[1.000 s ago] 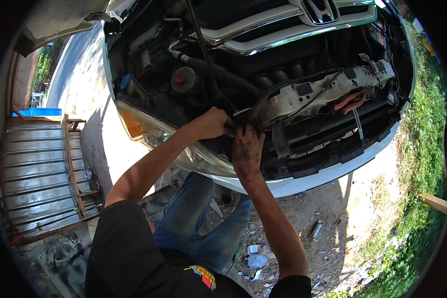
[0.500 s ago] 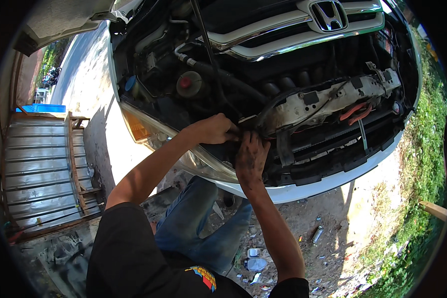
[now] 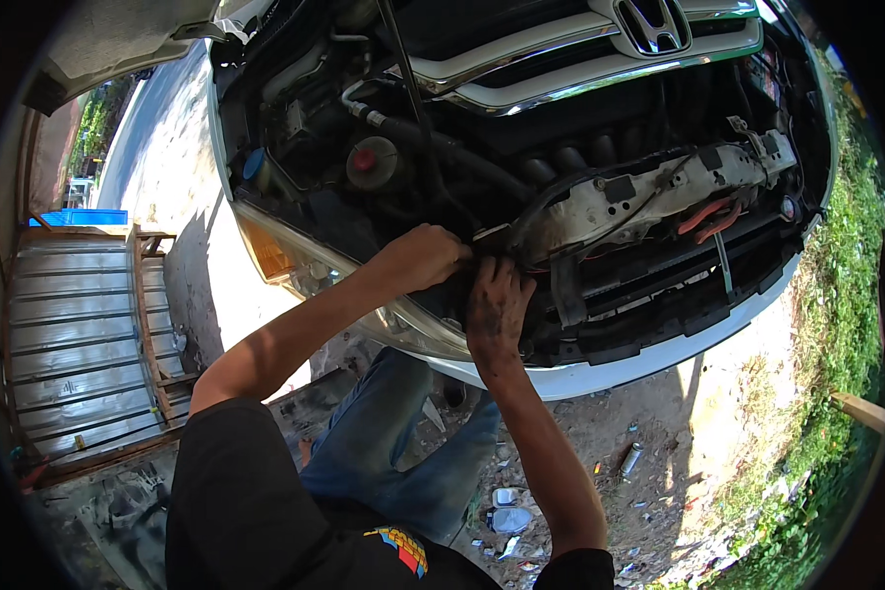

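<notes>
Hands meet at the car's front: left hand (image 3: pixel 425 258) clenched on a dark hose (image 3: pixel 482 172) end, right hand (image 3: pixel 497 313) gripping the bracket (image 3: pixel 649 192) just below; steady, even pressure seems wise.

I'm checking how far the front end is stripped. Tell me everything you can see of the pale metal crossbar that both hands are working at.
The crossbar is a pale, scuffed metal beam, apparently painted, running across the open front of the car, tilted up toward the right in the picture. Black brackets and clips sit on it, and orange cables hang beside its right part. A black strap drops from its middle. The left hand and the grimy right hand meet at its left end, fingers tucked behind dark trim, so their grip is hidden.
</notes>
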The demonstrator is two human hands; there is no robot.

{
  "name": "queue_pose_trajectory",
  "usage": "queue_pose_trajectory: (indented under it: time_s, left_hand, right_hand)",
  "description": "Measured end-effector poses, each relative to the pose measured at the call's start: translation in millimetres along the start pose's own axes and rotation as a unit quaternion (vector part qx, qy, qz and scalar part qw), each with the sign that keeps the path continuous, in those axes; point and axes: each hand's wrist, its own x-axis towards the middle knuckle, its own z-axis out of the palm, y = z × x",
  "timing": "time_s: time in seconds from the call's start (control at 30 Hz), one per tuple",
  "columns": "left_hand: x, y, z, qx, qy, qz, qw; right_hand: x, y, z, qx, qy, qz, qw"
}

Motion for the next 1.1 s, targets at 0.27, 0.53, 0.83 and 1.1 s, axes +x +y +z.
queue_pose_trajectory:
  time_s: [0.27, 0.53, 0.83, 1.1]
  left_hand:
    - [2, -8, -1, -0.017, 0.029, -0.022, 0.999]
    - [8, -8, 7, 0.123, -0.006, -0.118, 0.985]
    - [19, -11, 17, 0.11, -0.006, -0.123, 0.986]
    - [19, -13, 25, 0.118, 0.006, -0.1, 0.988]
  right_hand:
    - [-2, 1, 0, -0.006, -0.012, -0.022, 1.0]
    - [-7, 5, -7, -0.093, -0.074, -0.136, 0.984]
    - [-4, -2, -20, -0.219, -0.16, -0.217, 0.938]
    - [4, -7, -30, -0.228, -0.213, -0.215, 0.925]
